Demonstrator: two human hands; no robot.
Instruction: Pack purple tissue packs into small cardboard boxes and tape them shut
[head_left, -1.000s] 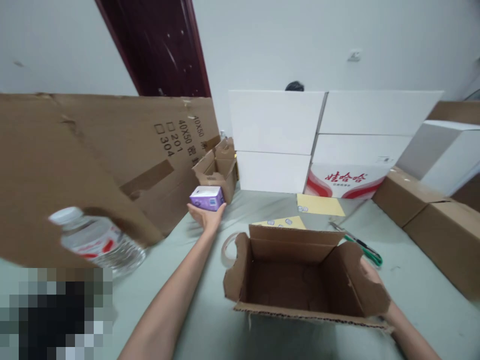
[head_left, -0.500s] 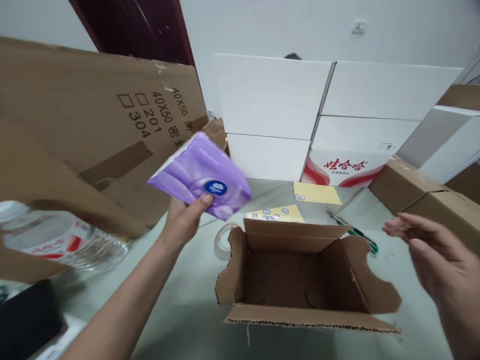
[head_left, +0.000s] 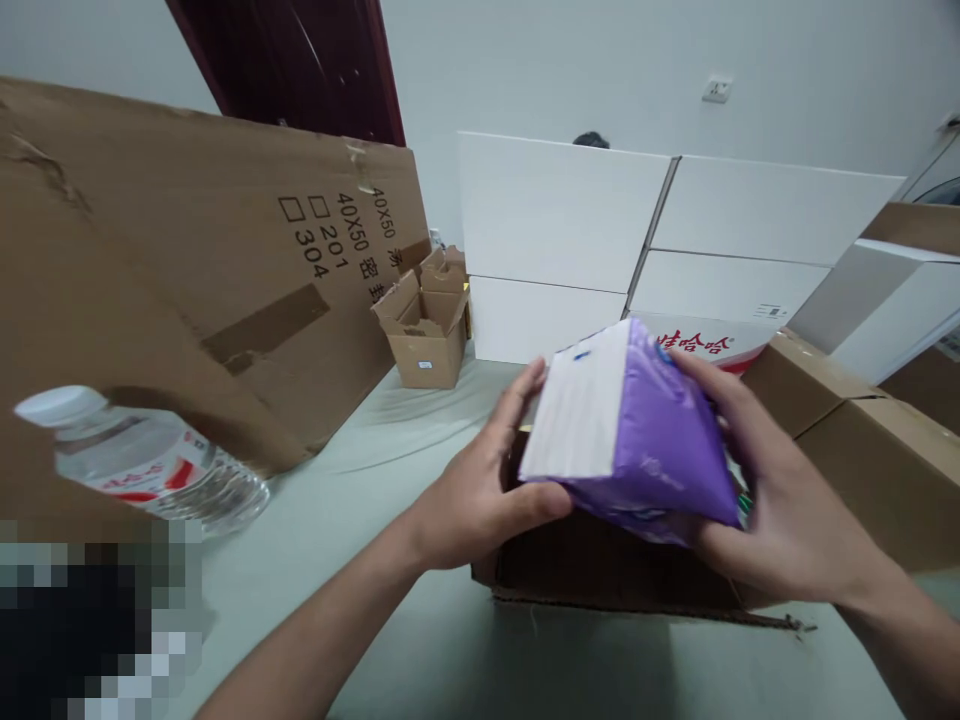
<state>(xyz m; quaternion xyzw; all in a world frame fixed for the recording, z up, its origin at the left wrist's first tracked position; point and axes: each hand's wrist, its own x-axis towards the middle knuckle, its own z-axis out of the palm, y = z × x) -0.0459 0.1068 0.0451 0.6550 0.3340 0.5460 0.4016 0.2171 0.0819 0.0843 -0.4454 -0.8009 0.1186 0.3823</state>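
A purple pack of tissues (head_left: 667,450) with a white side facing me is held between both hands, tilted, above an open cardboard box (head_left: 592,570). My left hand (head_left: 487,480) grips its left end, with the thumb along the lower edge. Wrapped around the right end is my right hand (head_left: 780,490), thumb below and fingers on top. The pack and my hands cover most of the box's opening; its near flap shows below them.
A water bottle (head_left: 150,460) leans at the left before a large cardboard sheet (head_left: 180,250). A smaller open carton (head_left: 427,350) stands farther back. White panels (head_left: 555,220) rise behind, with the top of a person's head above them. Brown boxes (head_left: 877,450) stand at right.
The tissue pack has moved right and over the box, turning so its white side shows. My right hand has come in from the right and taken hold of it too.
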